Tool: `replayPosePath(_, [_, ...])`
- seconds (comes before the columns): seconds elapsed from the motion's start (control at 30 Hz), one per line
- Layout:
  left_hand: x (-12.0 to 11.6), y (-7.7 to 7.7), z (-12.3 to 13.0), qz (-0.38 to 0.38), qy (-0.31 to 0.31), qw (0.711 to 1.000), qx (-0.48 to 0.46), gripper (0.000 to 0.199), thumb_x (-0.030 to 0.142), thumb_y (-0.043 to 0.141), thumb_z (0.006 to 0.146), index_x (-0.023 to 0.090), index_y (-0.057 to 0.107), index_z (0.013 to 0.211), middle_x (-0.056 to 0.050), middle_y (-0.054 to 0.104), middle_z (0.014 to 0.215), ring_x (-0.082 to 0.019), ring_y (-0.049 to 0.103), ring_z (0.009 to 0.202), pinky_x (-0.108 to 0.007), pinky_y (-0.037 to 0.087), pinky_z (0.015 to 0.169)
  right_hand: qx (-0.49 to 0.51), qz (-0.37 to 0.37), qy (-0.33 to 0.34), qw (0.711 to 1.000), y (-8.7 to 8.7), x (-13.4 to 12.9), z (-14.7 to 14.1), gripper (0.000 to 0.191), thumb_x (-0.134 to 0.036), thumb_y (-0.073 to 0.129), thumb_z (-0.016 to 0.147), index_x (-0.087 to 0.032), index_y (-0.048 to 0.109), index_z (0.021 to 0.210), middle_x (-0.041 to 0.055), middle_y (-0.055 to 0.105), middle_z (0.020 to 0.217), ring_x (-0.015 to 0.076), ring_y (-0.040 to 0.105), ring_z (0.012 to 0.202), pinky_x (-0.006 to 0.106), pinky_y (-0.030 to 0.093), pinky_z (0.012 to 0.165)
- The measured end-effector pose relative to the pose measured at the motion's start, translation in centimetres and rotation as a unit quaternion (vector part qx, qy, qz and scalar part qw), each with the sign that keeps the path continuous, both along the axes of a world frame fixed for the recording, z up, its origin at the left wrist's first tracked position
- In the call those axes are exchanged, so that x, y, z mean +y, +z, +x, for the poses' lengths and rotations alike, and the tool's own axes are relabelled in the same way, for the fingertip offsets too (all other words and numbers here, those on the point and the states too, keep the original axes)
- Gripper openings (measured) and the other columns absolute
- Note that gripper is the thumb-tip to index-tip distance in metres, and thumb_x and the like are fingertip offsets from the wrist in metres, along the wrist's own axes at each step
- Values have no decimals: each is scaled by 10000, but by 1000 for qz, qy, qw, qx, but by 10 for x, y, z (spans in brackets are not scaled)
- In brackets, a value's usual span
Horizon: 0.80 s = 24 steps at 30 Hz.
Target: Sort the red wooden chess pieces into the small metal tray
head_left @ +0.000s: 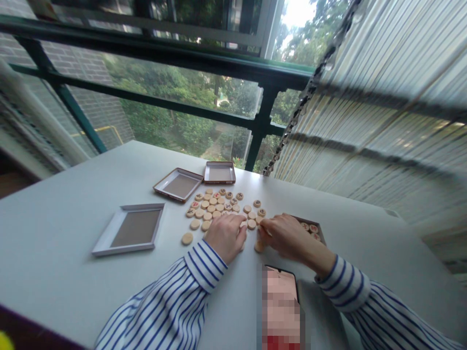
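Many round wooden Chinese chess pieces lie in a loose group on the white table, some showing red or dark characters, others blank. My left hand rests palm down at the near side of the group, its thumb apart from the bent fingers, which partly cover a few pieces. To its right, my right hand has its fingers pinched at a Chinese chess piece; the fingertips are partly hidden. Beneath and behind that wrist sits a small open box with several red-marked pieces inside.
Two shallow brown-edged trays stand at the back of the white table. A white box lid lies on the left. Close to me is a phone, its screen blurred out. A window railing runs behind.
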State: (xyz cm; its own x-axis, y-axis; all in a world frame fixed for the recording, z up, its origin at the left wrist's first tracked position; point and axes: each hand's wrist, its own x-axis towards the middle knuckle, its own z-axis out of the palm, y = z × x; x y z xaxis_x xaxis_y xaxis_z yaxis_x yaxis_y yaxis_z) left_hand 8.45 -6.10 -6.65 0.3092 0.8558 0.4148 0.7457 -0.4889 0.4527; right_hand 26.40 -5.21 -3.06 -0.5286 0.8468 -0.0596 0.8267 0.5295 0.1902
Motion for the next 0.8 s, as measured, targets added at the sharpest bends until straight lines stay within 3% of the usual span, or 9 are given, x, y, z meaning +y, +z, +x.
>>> replayPosePath(0.23, [-3, 1, 2, -13, -6, 1000, 9, 215, 220, 461, 806, 166, 587, 971, -67, 651, 925, -209, 575, 885, -358, 421, 788, 39, -12, -14, 999, 2, 0, 3, 242, -231, 406, 833, -164, 624, 752, 70, 649, 654, 153, 589, 598, 250, 302, 558])
replayPosePath(0.4, [-3, 0, 4, -20, -15, 1000, 11, 242, 236, 514, 777, 159, 589, 993, -78, 656, 940, -218, 582, 890, -363, 430, 786, 158, -61, -19, 985, 9, 0, 2, 257, -250, 402, 849, -169, 644, 822, 59, 667, 722, 137, 589, 637, 232, 330, 580])
replayPosePath(0.6, [-3, 2, 5, -29, -15, 999, -1, 299, 272, 608, 724, 151, 591, 997, -80, 667, 939, -223, 598, 870, -358, 446, 766, 350, -168, -38, 921, 9, 1, 4, 276, -296, 435, 843, -153, 657, 922, 47, 673, 772, 125, 582, 665, 224, 397, 608])
replayPosePath(0.8, [-4, 3, 8, -10, -29, 999, -19, 296, 277, 644, 696, 172, 600, 969, -52, 682, 863, -212, 613, 800, -350, 453, 725, 451, -253, -73, 853, 3, 3, 5, 288, -331, 460, 832, -127, 614, 963, 46, 650, 747, 129, 587, 672, 235, 445, 588])
